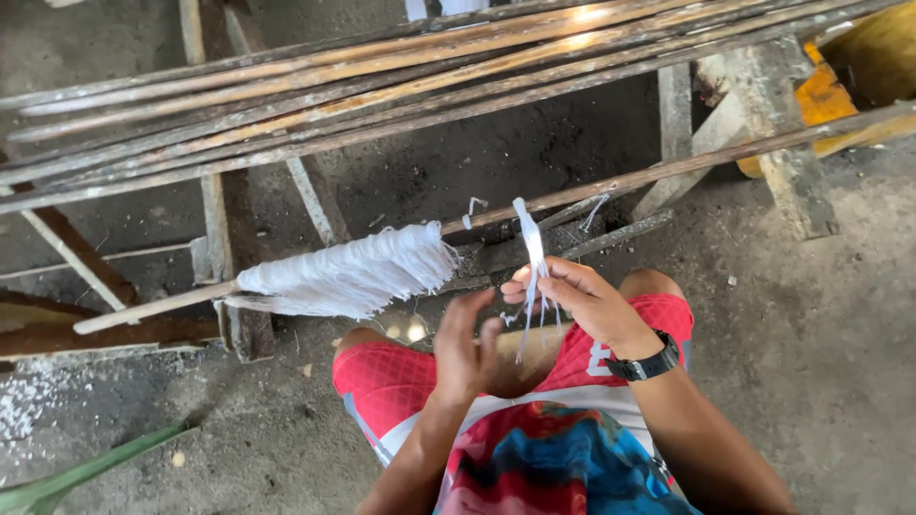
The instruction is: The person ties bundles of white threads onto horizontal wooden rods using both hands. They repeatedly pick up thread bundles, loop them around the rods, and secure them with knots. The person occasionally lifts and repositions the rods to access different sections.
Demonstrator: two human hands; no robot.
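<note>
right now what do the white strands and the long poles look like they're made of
Strands pinched in the right hand: thin, flat, glossy white strips, likely plastic or a similar fibre; a thick bunch of them hangs on one pole. Poles: slender, straight, brownish with worn grey patches, probably bamboo or wood. Left hand is open beside them.

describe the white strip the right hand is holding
The strip is thin, white and looks like plastic or fibre. It stands nearly upright, looped over the long stick at its top, with frayed ends hanging below. The right hand pinches it midway; the left hand is just beside the hanging ends, contact unclear.
</note>
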